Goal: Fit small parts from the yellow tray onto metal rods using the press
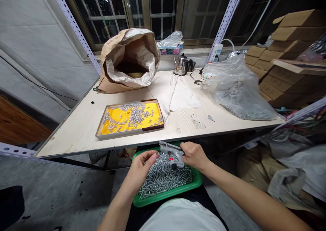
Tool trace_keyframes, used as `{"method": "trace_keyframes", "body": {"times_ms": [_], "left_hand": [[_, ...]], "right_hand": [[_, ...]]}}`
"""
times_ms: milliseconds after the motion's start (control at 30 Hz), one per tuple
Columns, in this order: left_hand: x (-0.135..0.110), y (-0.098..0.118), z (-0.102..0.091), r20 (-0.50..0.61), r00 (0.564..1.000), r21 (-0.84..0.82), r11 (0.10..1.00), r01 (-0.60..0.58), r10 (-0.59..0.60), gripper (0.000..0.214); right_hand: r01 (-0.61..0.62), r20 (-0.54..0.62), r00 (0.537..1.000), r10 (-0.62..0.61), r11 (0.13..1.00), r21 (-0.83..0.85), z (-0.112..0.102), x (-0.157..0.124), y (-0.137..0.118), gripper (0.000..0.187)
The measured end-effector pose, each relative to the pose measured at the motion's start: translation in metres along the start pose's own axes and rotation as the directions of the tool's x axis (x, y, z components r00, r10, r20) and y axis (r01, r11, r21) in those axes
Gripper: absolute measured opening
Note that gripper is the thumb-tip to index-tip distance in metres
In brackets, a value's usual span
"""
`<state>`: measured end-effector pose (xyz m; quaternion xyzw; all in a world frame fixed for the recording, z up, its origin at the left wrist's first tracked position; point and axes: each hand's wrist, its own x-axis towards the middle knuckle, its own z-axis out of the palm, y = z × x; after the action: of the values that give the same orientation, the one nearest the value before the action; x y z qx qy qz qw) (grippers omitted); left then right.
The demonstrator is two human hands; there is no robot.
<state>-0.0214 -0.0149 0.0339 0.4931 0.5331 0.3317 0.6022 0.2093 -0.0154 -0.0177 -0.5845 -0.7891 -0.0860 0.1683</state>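
A green basket [142,200] full of small silver metal pieces [163,178] rests on my lap. My right hand [194,155] is closed around a grey metal hand tool [172,151] with a red spot, held over the basket. My left hand [142,163] hovers over the pile with its fingers pinched together; whatever small piece it may hold is too small to make out. On the table ahead lies a shallow yellow-lined tray [129,133] scattered with several of the same silver pieces.
On the pale wooden table [81,129] stand an open brown paper sack [128,59], a white cloth [178,93], a steel kettle [181,64] and a big clear plastic bag of metal parts [238,88]. Cardboard boxes [287,37] are stacked at right.
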Motion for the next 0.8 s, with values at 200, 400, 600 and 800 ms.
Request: {"method": "trace_keyframes", "body": {"times_ms": [200,400,600,800], "left_hand": [[-0.003,-0.007,0.013,0.032,0.998,-0.010,0.998,0.055,-0.055,0.038],[-0.001,-0.018,0.018,0.107,0.989,-0.058,0.992,0.112,-0.106,0.021],[-0.005,-0.030,0.008,-0.181,0.975,0.072,0.991,-0.114,0.126,0.024],[0.003,-0.017,-0.022,-0.036,0.983,0.477,0.868,-0.139,0.178,0.025]], "right_hand": [[-0.031,0.004,0.999,0.031,0.999,-0.029,-0.009,0.012,-0.007,0.011],[-0.048,-0.196,0.979,0.049,0.999,0.012,-0.016,0.008,-0.020,0.020],[-0.148,-0.274,0.953,0.133,0.988,-0.033,-0.008,-0.007,-0.020,0.043],[-0.131,-0.237,0.965,0.115,0.990,-0.055,0.000,-0.033,-0.003,0.040]]}}
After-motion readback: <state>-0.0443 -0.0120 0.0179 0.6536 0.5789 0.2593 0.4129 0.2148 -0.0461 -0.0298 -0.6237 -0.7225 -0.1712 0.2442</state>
